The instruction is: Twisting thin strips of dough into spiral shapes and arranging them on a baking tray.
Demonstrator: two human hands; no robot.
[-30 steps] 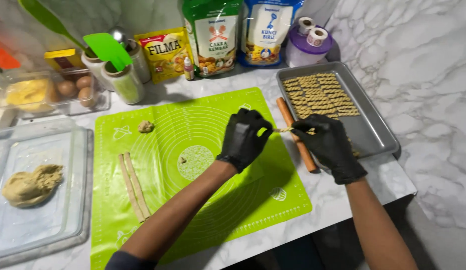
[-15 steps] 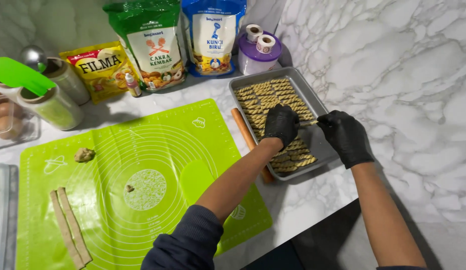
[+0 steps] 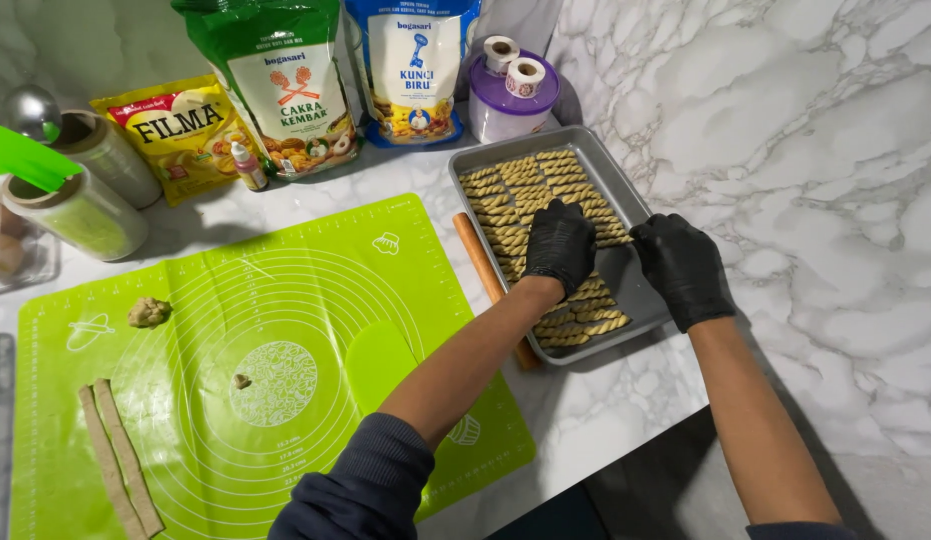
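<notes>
I look down on a white marble-patterned counter (image 3: 626,400) that runs into a marble wall (image 3: 786,110) of the same veining on the right and behind. My left hand (image 3: 559,245), in a black glove, rests palm down over the twisted dough sticks (image 3: 531,185) in the grey metal baking tray (image 3: 636,295); its fingers lie together and I cannot tell whether they pinch a piece underneath. My right hand (image 3: 683,268), also gloved in black, sits at the tray's right edge over a bare patch of metal, fingers curled downward, and I cannot tell if it holds anything. The sticks lie in rows, filling the far part of the tray and a band at its near end. A wooden rolling pin (image 3: 483,270) lies just beside the tray's left wall, between it and the bright green silicone mat (image 3: 316,300). On the mat I see two long dough strips (image 3: 116,460) near the left corner, a small dough lump (image 3: 148,312) farther up, and a tiny crumb (image 3: 242,381) on the printed circles. Along the back stand a green flour bag (image 3: 281,80), a blue flour bag (image 3: 416,65), a yellow packet (image 3: 181,130), a small dropper bottle (image 3: 248,165), a purple-lidded container (image 3: 508,100) with two tape rolls (image 3: 514,62) on top, and two cylindrical jars (image 3: 86,190) at the left.
</notes>
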